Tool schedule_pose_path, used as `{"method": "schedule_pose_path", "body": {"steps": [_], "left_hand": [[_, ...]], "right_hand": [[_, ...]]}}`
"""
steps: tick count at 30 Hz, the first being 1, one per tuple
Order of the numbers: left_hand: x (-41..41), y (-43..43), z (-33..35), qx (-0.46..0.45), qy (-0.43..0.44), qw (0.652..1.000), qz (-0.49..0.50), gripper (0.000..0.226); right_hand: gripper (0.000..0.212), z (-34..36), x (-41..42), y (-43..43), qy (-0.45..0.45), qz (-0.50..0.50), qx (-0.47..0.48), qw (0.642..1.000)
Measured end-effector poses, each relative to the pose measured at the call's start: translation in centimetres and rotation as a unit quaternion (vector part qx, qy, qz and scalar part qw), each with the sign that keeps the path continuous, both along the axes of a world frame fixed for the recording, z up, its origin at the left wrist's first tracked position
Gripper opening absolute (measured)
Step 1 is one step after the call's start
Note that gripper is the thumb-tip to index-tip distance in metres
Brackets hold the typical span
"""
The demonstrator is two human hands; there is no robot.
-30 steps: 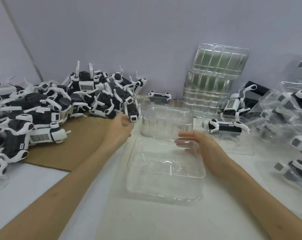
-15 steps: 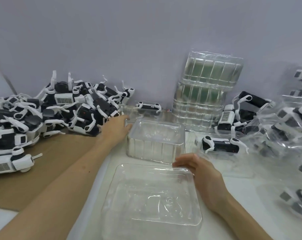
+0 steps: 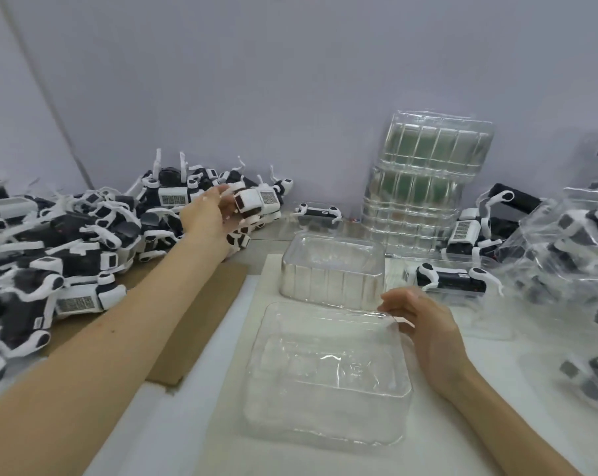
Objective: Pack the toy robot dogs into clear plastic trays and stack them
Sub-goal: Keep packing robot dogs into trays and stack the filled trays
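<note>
- At the left rear of the white table (image 3: 174, 424), the left hand (image 3: 215, 214) is closed around one toy robot dog (image 3: 253, 204). Fingers and thumb wrap its white-and-black body, and the dog is held just above the near edge of the pile.
- The pile of loose dogs (image 3: 67, 242) lies directly behind and to the left of that hand. It spreads over a brown cardboard sheet (image 3: 201, 310) and reaches back to the wall (image 3: 290, 80).
- At centre right, the right hand (image 3: 424, 324) sits at the far right corner of the shallow clear tray (image 3: 325, 383). Its fingers are curled with the tips at the rim; whether they pinch the plastic or only touch it cannot be told.
- The shallow clear tray lies flat on the table between the two forearms, its moulded recess facing up.
- The deep clear tray (image 3: 332, 273) stands upright just beyond the shallow one, with ribbed walls and an open top. Whether the two rims touch cannot be told.
- Just right of the deep tray, a single boxed dog (image 3: 452, 278) lies on its side in a low clear piece, near the right hand's fingertips.
- Behind the deep tray, a stack of empty trays (image 3: 424, 187) rises against the wall, greenish where the layers overlap.
- Between the pile and the stack, a lone dog (image 3: 320, 213) lies close to the wall.
- Along the far right edge, filled clear packs (image 3: 572, 242) containing dogs are heaped on one another.
</note>
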State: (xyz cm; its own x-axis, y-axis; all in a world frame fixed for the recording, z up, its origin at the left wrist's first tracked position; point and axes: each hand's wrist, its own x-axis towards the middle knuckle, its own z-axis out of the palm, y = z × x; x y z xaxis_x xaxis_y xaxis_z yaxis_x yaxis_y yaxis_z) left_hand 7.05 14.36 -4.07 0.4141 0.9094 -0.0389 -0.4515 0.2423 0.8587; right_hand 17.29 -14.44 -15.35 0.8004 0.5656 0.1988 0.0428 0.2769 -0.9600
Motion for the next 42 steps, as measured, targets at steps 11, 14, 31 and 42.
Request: {"method": "schedule_pose_path", "body": {"steps": [11, 14, 31, 42], "left_hand": [[-10.6, -10.0, 1.6, -0.141, -0.108, 0.963, -0.201, 0.020], [-10.7, -12.9, 0.7, -0.111, -0.043, 0.948, -0.296, 0.023], [-12.1, -11.4, -11.9, 0.497, 0.284, 0.773, -0.275, 0.103], [-12.0, -12.6, -12.4, 0.492, 0.275, 0.778, -0.277, 0.117]], "right_hand": [[0.052, 6.7, -7.8, -2.0, -0.393, -0.109, -0.050, 0.912], [0.076, 6.5, -9.5, -1.4, -0.484, -0.122, -0.053, 0.865], [0.034, 5.1, -8.7, -2.2, -0.150, -0.132, -0.004, 0.980], [0.027, 4.8, -8.1, -3.2, -0.292, -0.023, -0.193, 0.936]]}}
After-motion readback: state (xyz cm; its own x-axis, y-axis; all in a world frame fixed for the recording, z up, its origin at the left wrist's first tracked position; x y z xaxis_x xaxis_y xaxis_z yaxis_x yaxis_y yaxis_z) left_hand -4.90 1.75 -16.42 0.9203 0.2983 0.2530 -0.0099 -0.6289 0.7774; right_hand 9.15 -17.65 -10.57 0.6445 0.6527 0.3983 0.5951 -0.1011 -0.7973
